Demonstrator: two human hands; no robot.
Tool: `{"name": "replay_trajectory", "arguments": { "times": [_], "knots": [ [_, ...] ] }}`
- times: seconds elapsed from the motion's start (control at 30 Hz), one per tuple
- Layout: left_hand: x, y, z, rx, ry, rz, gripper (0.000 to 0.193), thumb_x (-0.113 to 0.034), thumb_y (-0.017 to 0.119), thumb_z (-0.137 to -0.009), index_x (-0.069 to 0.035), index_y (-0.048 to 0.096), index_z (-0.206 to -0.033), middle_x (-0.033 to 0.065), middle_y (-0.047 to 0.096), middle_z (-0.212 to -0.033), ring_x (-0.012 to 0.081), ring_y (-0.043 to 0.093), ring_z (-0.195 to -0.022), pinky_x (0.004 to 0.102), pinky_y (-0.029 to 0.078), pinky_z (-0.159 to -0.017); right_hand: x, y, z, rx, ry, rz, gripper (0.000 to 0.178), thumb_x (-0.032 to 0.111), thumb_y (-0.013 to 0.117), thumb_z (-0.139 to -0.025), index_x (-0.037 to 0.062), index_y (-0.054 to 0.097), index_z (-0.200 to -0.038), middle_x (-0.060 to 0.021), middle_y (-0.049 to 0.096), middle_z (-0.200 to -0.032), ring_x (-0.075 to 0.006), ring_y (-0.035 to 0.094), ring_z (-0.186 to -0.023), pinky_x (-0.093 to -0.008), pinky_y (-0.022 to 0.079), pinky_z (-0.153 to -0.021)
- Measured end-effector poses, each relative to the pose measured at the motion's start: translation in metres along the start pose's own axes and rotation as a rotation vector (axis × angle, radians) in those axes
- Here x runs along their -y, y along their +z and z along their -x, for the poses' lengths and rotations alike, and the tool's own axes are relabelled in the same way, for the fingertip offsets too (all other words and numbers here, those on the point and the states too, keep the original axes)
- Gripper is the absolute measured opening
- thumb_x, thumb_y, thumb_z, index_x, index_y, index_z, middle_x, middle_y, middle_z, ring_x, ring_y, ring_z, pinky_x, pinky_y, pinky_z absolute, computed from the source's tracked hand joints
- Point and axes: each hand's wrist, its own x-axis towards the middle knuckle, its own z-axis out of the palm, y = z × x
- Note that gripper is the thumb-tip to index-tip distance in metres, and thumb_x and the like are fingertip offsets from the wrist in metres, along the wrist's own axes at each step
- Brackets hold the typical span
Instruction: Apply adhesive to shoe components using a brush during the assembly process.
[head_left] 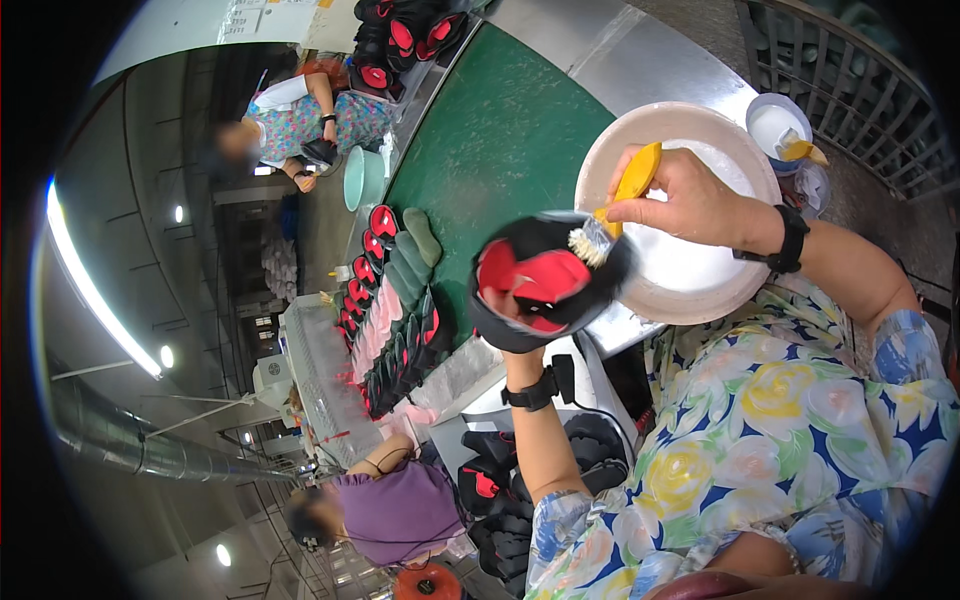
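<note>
My left hand [508,304] is inside a black shoe upper [618,262] with a red lining, holding it up over the green work surface; the upper is blurred and hides most of that hand. In my right hand [690,200] is a brush [636,178] with a yellow handle, a metal band and pale bristles. The bristles touch or nearly touch the upper's edge; which of the two, I cannot tell. Under my right hand stands a wide pale basin [603,150] of white liquid.
A smaller tub [765,108] with another yellow-handled brush sits beside the basin. Rows of uppers and soles [395,330] lie on the green belt [500,110]. More black pieces [500,545] are piled near my left forearm. Two other people [345,115] work nearby, one in purple [400,515].
</note>
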Motion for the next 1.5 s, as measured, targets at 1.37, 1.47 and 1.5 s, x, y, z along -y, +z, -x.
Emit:
{"name": "replay_trajectory", "arguments": {
  "times": [1.37, 1.47, 1.5],
  "knots": [
    [-0.021, 0.029, 0.018, 0.16, -0.122, -0.059, 0.023, -0.012, 0.066, -0.095, -0.001, 0.063, -0.115, 0.0029, 0.067, -0.099, 0.0086, 0.059, -0.079, 0.0231, 0.048, -0.067, 0.014, -0.011, -0.023, 0.386, -0.564, 0.438, 0.019, 0.014, 0.068, -0.086, 0.0022, 0.055, -0.093, -0.0125, 0.061, -0.09, -0.0338, 0.063, -0.087, -0.0407, 0.05, -0.076],
    [-0.034, 0.037, 0.015, -0.042, -0.359, 0.363, 0.024, -0.01, 0.065, -0.094, -0.007, 0.062, -0.118, 0.0033, 0.067, -0.098, 0.0104, 0.062, -0.081, 0.0246, 0.051, -0.069, 0.0, -0.001, -0.025, 0.407, -0.372, 0.58, 0.019, 0.015, 0.068, -0.086, 0.0012, 0.058, -0.094, -0.0152, 0.062, -0.088, -0.0349, 0.063, -0.084, -0.04, 0.05, -0.074],
    [-0.024, 0.02, 0.017, -0.098, -0.355, 0.478, 0.026, -0.01, 0.065, -0.093, -0.008, 0.061, -0.119, 0.0033, 0.066, -0.099, 0.0109, 0.063, -0.082, 0.0255, 0.053, -0.07, -0.003, 0.001, -0.027, 0.445, -0.408, 0.565, 0.019, 0.015, 0.068, -0.086, 0.0012, 0.058, -0.094, -0.0152, 0.062, -0.088, -0.0349, 0.063, -0.084, -0.04, 0.05, -0.074]
  ]
}}
